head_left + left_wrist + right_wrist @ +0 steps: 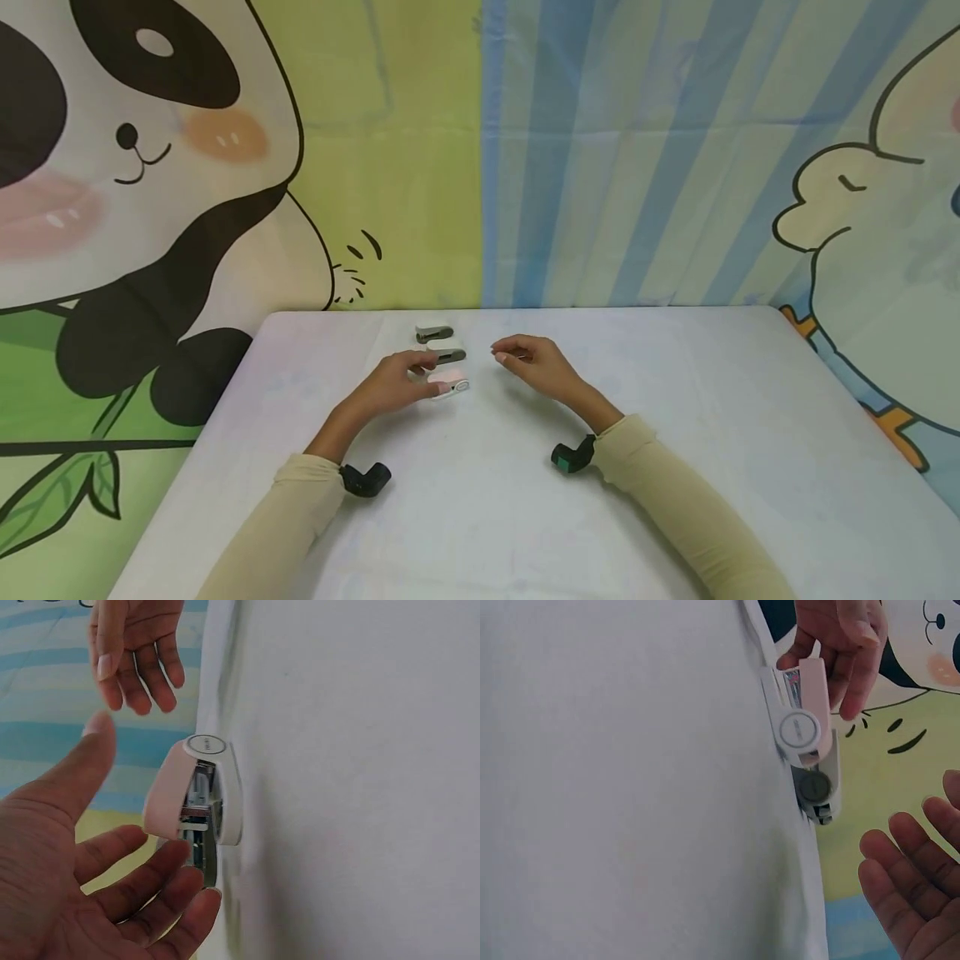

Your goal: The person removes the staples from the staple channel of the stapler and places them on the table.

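Note:
A pink and white stapler point(450, 382) sits nearest of a short row on the table. Behind it is a grey stapler point(452, 356), partly covered by my left fingers, and farther back a third, grey-green stapler point(434, 334). My left hand point(390, 386) hovers at the row's left side, thumb and fingers spread apart around nothing. In the left wrist view its fingertips overlap the lower end of the pink stapler point(166, 799). My right hand point(543, 368) hangs to the right of the row, fingers loosely bent and holding nothing; the right wrist view shows its palm point(937, 930) facing up.
A white cloth covers the table point(480, 517), whose far edge lies just behind the staplers. Behind it hangs a printed backdrop point(600, 150) with a panda and stripes. A black wrist camera point(365, 481) is strapped to the left wrist, another point(573, 455) to the right.

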`<act>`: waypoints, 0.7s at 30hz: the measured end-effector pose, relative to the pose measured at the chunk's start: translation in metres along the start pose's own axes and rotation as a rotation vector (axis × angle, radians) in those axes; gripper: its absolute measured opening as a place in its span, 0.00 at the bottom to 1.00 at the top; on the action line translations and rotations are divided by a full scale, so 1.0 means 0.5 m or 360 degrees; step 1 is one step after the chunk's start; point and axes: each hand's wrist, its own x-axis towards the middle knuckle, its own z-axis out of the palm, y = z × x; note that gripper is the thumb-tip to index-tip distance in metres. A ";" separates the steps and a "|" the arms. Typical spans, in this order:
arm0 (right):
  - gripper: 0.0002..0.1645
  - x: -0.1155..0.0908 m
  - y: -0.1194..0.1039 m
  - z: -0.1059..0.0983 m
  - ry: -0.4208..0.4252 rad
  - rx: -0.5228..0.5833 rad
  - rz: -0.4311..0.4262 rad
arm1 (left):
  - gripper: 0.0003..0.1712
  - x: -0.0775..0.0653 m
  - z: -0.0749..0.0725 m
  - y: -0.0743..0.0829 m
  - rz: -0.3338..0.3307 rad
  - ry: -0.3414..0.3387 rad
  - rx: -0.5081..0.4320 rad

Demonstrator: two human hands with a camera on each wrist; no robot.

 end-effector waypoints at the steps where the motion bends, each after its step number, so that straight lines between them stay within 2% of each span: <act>1: 0.17 0.001 0.001 0.008 -0.0049 0.0024 0.0005 | 0.40 0.000 0.002 -0.002 0.0005 -0.0013 0.0016; 6: 0.24 0.005 0.006 0.038 -0.0289 0.0134 -0.0030 | 0.39 0.001 0.014 -0.012 0.0030 -0.0017 0.0182; 10: 0.28 0.008 0.005 0.049 -0.0404 0.0154 -0.0067 | 0.33 0.003 0.019 -0.017 0.0066 0.0012 0.0299; 16: 0.30 0.018 -0.002 0.056 -0.0504 0.0119 -0.0065 | 0.28 0.011 0.030 -0.022 0.0114 0.0040 0.0261; 21: 0.30 0.022 -0.006 0.063 -0.0589 0.0138 -0.0094 | 0.14 0.016 0.040 -0.021 0.0118 0.0047 0.0164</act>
